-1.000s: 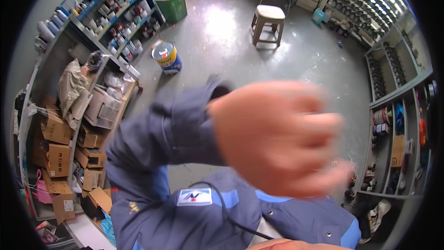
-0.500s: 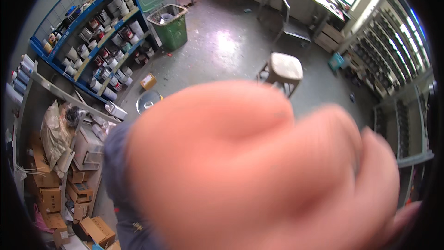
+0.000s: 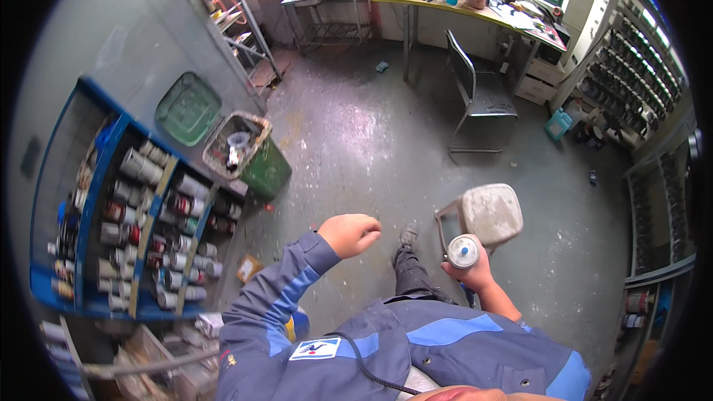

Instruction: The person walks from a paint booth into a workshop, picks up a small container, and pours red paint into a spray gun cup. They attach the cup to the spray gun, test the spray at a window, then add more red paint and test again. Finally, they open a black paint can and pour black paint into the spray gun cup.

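My left hand (image 3: 350,236) hangs in the air over the floor, in front of the blue-grey sleeve. Its fingers are loosely bent, with a small gap between them and the thumb, and nothing shows in it. My right hand (image 3: 479,276) is wrapped around what looks like a paint spray gun (image 3: 463,251). From above I see mostly its round, pale cup lid with a blue knob in the middle; the body below is largely hidden by the cup and hand. Just beyond it stands a stool (image 3: 492,214) with a worn, pale seat.
A green wheeled bin (image 3: 266,171) with its lid open stands ahead on the left, beside a blue shelf (image 3: 82,200) full of cans. A metal chair (image 3: 483,96) faces a cluttered desk (image 3: 416,1). Racks (image 3: 639,67) line the right side. A small carton (image 3: 249,268) lies on the floor.
A hand that filled much of the view close to the camera has moved away. Both hands and the spray gun now show. The view has shifted, bringing more of the desk into sight.
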Motion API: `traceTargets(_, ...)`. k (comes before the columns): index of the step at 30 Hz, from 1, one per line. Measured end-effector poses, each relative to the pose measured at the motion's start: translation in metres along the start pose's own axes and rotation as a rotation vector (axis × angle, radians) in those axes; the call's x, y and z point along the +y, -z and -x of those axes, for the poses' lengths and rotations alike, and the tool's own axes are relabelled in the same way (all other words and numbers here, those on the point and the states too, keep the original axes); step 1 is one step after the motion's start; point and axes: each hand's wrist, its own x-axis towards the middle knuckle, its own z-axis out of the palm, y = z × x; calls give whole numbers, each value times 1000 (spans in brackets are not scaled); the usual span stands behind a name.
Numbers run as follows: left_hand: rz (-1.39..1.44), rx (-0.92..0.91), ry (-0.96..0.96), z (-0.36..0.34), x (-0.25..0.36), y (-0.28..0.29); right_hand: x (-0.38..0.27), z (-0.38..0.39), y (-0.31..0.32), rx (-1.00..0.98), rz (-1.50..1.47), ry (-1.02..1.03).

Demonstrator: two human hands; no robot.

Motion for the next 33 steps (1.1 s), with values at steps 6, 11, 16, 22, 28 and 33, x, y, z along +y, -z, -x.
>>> traceTargets(6, -39, 187, 683, -47, -314, -14, -14, -279, -49, -128, 48, 24)
traceTargets(11, -194, -552, 1285, 38, -456, -70, -87, -530, -105, -431, 20, 128)
traceTargets(16, 224, -837, 1467, 51, -541, -76, -88, -769, -195, -606, -37, 291)
traceTargets(22, 346, -465, 1558, -108, -730, 44, -99, -993, -299, -550, -30, 254)
traceTargets(28, 202, 489, 986, -422, -927, 363, -129, -1194, -349, -573, -135, 160)
traceTargets(33, 191, 642, 204, -677, -955, 612, -113, -1392, -415, -746, -263, 127)
